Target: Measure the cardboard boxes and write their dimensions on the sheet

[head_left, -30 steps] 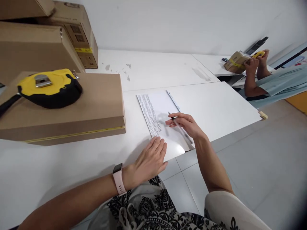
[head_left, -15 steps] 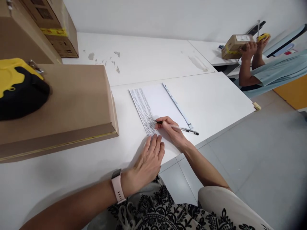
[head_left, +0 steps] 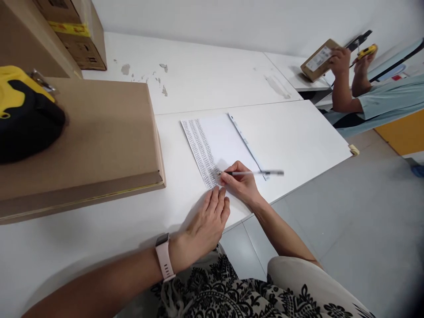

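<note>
A white sheet of paper (head_left: 221, 141) with columns of small print lies on the white table (head_left: 291, 137). My right hand (head_left: 241, 183) is closed on a pen (head_left: 255, 173), whose tip touches the printed column near the sheet's lower left. Flat on the table lies my left hand (head_left: 205, 225), fingers stretched out, fingertips at the sheet's near corner. A pale pink watch (head_left: 164, 257) sits on that wrist.
A flat cardboard box (head_left: 99, 137) lies at the left with a yellow and black tape measure (head_left: 23, 112) on top. More boxes (head_left: 76, 33) stand behind. At the far right another person (head_left: 371, 97) holds a small box (head_left: 316, 59) and a yellow tool.
My right hand came down from above the sheet and set the pen tip on the printed column. The left hand stayed flat. The person at the right tilted the small box.
</note>
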A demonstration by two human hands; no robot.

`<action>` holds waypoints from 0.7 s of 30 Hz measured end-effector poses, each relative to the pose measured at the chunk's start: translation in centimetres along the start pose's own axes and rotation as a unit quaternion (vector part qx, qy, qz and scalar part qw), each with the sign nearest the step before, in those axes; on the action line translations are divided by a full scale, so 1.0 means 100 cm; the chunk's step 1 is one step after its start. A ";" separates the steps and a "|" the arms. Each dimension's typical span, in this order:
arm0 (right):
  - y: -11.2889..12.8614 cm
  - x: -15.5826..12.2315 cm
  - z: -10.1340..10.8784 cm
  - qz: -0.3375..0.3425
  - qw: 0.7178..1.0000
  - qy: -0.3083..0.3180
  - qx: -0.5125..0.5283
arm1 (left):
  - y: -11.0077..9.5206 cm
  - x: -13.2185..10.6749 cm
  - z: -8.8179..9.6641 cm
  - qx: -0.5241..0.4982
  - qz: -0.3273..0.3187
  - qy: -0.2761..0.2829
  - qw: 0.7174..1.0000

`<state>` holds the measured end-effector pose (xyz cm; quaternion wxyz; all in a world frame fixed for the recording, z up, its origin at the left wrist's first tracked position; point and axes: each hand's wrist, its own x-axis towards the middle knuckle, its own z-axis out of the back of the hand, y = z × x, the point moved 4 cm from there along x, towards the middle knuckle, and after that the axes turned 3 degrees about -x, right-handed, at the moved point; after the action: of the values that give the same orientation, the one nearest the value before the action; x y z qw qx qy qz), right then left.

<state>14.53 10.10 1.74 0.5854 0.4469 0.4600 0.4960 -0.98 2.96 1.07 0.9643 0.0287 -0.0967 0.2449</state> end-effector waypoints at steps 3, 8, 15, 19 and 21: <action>-0.001 -0.003 0.004 0.011 0.997 -0.048 -0.054 | 0.000 0.000 0.000 0.001 0.004 0.001 1.000; 0.000 -0.006 0.005 0.042 0.994 -0.050 -0.085 | 0.000 0.001 0.000 -0.009 0.003 0.002 1.000; -0.007 -0.005 0.005 0.045 0.996 -0.051 -0.064 | 0.000 0.002 0.001 0.005 0.002 0.005 1.000; -0.007 -0.004 0.005 0.076 0.992 -0.032 -0.098 | 0.000 0.001 0.000 0.012 0.001 -0.007 1.000; -0.006 -0.004 0.004 0.080 0.991 -0.024 -0.106 | 0.000 0.001 -0.001 0.013 0.000 -0.015 1.000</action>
<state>15.04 9.61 1.26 0.5988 0.4295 0.3528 0.5766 -0.85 2.99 0.94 0.9622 0.0451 -0.1075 0.2460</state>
